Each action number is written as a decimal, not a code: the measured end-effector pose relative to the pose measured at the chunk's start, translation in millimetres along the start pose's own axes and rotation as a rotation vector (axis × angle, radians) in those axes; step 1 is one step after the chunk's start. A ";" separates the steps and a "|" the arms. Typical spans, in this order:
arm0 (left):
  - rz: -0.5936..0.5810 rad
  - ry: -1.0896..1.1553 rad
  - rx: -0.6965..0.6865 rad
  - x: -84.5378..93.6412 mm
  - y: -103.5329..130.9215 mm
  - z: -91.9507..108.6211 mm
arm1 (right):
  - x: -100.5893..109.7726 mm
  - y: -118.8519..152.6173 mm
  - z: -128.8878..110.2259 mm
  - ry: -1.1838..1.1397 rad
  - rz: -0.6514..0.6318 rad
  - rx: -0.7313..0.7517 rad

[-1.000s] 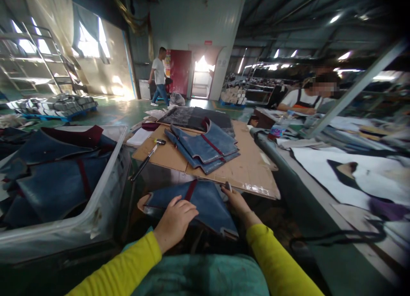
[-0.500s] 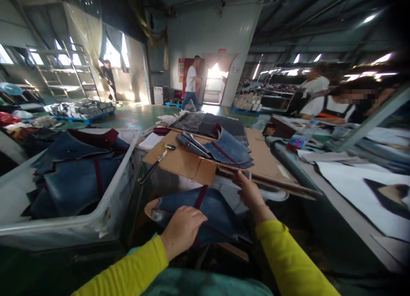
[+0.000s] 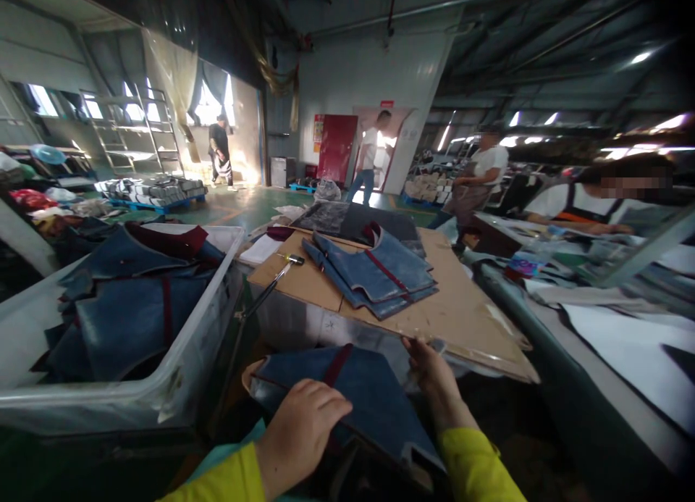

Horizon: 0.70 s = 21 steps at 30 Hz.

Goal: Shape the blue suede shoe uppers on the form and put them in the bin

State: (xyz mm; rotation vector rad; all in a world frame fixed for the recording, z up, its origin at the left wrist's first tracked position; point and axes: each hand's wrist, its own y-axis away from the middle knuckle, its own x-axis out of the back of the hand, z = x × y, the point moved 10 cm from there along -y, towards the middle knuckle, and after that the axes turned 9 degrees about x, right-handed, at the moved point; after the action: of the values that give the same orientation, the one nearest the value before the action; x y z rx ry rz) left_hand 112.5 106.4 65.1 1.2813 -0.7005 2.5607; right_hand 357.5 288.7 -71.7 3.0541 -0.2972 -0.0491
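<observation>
A blue leather-like cut piece (image 3: 369, 397) with a dark red strip lies low in front of me. Over its near left part is my left hand (image 3: 304, 429), fingers bent and pressed together; what they pinch, if anything, is hidden. My right hand (image 3: 437, 379) is closed at the front edge of a cardboard sheet (image 3: 461, 314), with a small greyish thing beside the fingers that I cannot make out. On the cardboard rests a stack of similar blue pieces (image 3: 374, 270). A hammer (image 3: 276, 281) lies left of the stack, its handle over the edge.
A white plastic bin (image 3: 179, 375) of blue and dark red pieces stands on the left. To the right runs a workbench (image 3: 565, 357) with white sheets. One co-worker (image 3: 580, 198) leans over a bench; other people stand or walk farther back. Loaded pallets (image 3: 152, 190) sit behind.
The cardboard's near right part now reaches closer to me, and the stack's top pieces lie flatter. My right hand has come slightly nearer and lower. Background people have moved.
</observation>
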 end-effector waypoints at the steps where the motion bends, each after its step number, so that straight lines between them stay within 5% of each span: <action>1: 0.005 -0.005 0.006 1.0 -3.4 -1.7 | 2.1 -7.1 -1.8 0.007 0.014 -0.025; 7: 0.034 -0.082 0.164 -0.6 -41.1 -31.9 | 20.8 0.1 -0.8 0.095 0.035 -0.098; 14: -0.113 -0.187 0.160 -49.1 -59.0 -31.1 | 63.9 72.9 -39.8 0.234 0.162 0.084; 17: -0.109 -0.209 0.199 -54.0 -60.6 -40.4 | 48.7 93.9 -62.4 0.349 0.067 0.240; 21: -0.113 -0.233 0.194 -53.9 -62.7 -48.4 | -2.4 111.0 -70.0 0.491 -0.176 0.431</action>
State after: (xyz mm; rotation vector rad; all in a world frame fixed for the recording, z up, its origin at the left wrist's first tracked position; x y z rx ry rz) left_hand 134.5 186.8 17.8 1.6503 -0.4107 2.4609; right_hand 336.6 185.3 6.5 3.3460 -0.0003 0.8453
